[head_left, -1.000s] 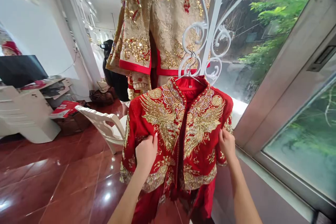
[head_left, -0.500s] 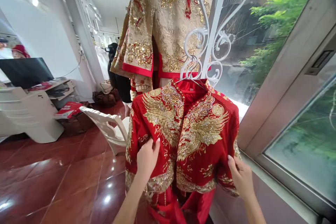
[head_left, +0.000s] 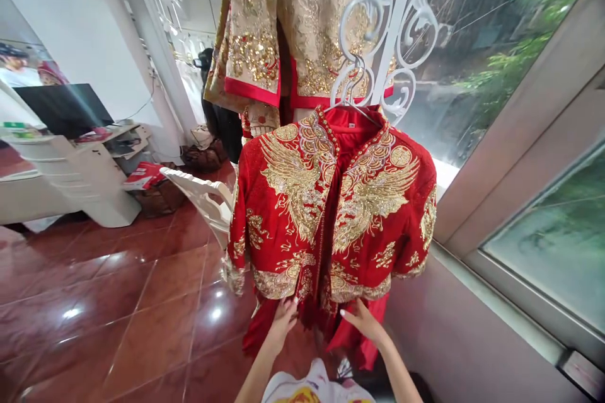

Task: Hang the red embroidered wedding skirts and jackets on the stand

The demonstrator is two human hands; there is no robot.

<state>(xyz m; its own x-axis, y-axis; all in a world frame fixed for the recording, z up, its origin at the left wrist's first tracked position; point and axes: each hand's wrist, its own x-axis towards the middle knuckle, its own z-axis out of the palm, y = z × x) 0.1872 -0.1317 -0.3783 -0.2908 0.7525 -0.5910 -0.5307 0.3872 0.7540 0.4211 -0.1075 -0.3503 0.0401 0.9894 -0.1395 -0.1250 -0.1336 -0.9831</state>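
Observation:
A red jacket with gold embroidery hangs on a metal hanger from a white scrolled stand. Both my hands are low, at the jacket's bottom hem. My left hand has its fingers curled on the red fabric under the left front panel. My right hand lies with fingers stretched out against the red cloth below the right panel. A gold and red robe hangs higher up behind the jacket.
A white plastic chair stands left of the jacket on the glossy red tiled floor. A white desk with a dark monitor is at far left. A large window and low wall run along the right.
Both hands have dropped from the jacket's sleeves and chest down to its bottom hem. The jacket front now hangs smoother. My view has tilted downward.

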